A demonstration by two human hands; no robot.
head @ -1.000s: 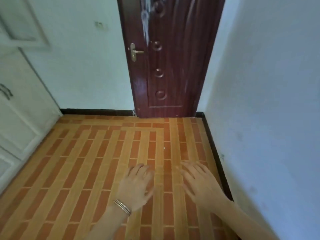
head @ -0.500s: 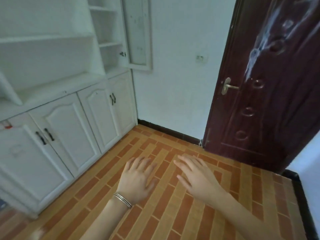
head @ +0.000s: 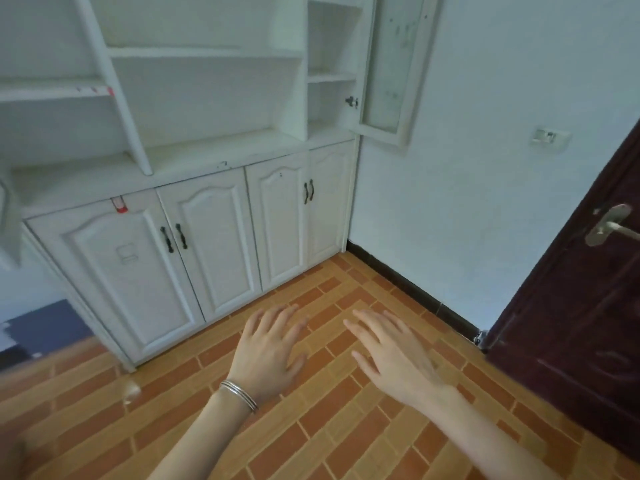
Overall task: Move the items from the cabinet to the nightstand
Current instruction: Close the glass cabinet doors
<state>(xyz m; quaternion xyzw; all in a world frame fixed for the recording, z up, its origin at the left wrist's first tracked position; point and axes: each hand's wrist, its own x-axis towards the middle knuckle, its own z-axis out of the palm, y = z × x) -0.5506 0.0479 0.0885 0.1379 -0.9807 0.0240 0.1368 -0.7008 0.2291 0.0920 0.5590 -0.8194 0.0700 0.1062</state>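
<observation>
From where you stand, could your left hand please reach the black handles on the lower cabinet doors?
Probably yes: the left hand is empty, with only bare floor between it and the handles.

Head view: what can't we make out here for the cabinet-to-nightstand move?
- Lower cabinet contents: all four doors shut.
- Items to move: none visible on the open shelves.
- Nightstand: not in frame.
- Dark object at left edge: cut off and motion-blurred.
- Red tag on the cabinet door: too small to read.
- Left hand and right hand: open, empty.
</observation>
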